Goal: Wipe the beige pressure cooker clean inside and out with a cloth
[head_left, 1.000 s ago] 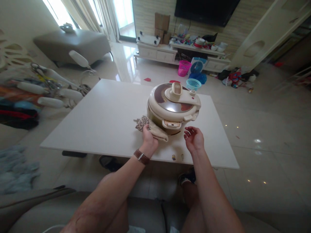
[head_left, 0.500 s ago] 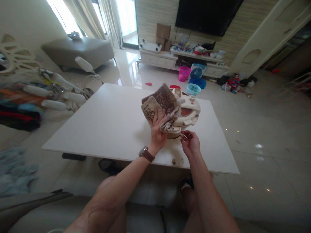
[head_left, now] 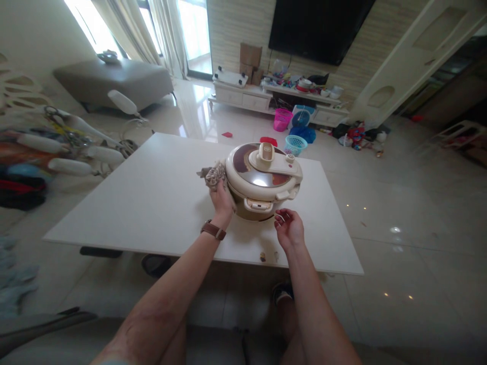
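Observation:
An electric pressure cooker (head_left: 262, 192), cream and brown with a shiny lid, stands on the white table (head_left: 152, 203). Its lid handle and knob face up. My left hand (head_left: 222, 200), with a watch on the wrist, is closed round a bunched patterned cloth (head_left: 215, 174) at the cooker's left side. Beside the cooker's lower right, my right hand (head_left: 289, 229) is palm up with curled fingers. A thin white piece (head_left: 280, 216) shows between those fingers; its kind is unclear.
Two small objects, one of them a brownish piece (head_left: 262, 257), lie near the table's front edge. A light blue basket (head_left: 296, 145) and a pink basket (head_left: 282, 119) stand on the floor beyond. White lamp-like arms (head_left: 97, 134) are at the left.
The cloth has gone from over the lid to the cooker's left side and is now bunched in my left hand. The lid is uncovered. My right hand keeps its place near the cooker.

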`<action>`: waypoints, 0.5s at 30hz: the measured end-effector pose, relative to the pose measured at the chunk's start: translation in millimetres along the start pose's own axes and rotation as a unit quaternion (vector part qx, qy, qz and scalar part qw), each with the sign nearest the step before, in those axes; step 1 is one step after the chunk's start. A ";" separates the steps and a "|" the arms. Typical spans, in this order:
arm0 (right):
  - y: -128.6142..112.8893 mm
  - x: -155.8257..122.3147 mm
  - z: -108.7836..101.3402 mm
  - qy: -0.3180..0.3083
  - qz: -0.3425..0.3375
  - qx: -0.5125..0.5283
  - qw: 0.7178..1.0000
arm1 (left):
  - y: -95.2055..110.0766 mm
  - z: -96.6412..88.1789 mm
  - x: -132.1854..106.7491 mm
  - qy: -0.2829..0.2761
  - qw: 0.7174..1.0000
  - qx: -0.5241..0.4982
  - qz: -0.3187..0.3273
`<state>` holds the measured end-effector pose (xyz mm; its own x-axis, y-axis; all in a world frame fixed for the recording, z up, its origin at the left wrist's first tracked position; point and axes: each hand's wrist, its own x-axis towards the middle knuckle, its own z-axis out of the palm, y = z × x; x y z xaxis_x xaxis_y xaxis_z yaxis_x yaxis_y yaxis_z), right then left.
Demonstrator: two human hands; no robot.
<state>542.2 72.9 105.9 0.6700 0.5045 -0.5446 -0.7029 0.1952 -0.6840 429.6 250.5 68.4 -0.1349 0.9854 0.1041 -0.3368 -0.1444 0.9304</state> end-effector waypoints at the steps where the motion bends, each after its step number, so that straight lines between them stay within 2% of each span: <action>1: -0.5 -0.6 -0.2 0.001 -0.001 0.002 1.000 | 9.0 2.3 -4.0 -0.009 0.999 0.028 0.033; 3: -1.2 -1.6 -0.7 0.003 -0.003 0.005 1.000 | 29.6 5.6 -15.2 -0.066 0.986 0.096 0.122; 4: -1.5 -1.8 -1.0 0.005 -0.004 0.006 1.000 | 39.9 6.3 -22.5 -0.106 0.969 0.140 0.173; 5: -1.8 -1.6 -1.5 0.007 -0.006 0.008 1.000 | 49.4 6.3 -30.8 -0.161 0.942 0.191 0.224; 8: -4.1 1.0 -4.0 0.018 -0.022 0.020 0.999 | 69.2 3.2 -57.2 -0.316 0.823 0.340 0.327; 10: -6.8 3.9 -6.3 0.036 -0.041 0.033 0.998 | 73.3 0.2 -69.8 -0.366 0.767 0.380 0.366; 12: -9.7 6.2 -8.2 0.058 -0.052 0.044 0.996 | 71.7 -2.5 -73.3 -0.379 0.746 0.391 0.384; 13: -10.9 6.9 -8.8 0.067 -0.052 0.048 0.995 | 69.7 -3.7 -71.3 -0.374 0.749 0.390 0.384; 15: -12.3 7.1 -9.2 0.075 -0.046 0.053 0.995 | 64.9 -5.7 -61.9 -0.340 0.779 0.372 0.372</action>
<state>557.8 66.4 105.9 0.7546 0.3507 -0.5546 -0.6536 0.3261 -0.6830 410.7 179.7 120.3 0.5759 0.5097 0.6392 0.2666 -0.8562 0.4426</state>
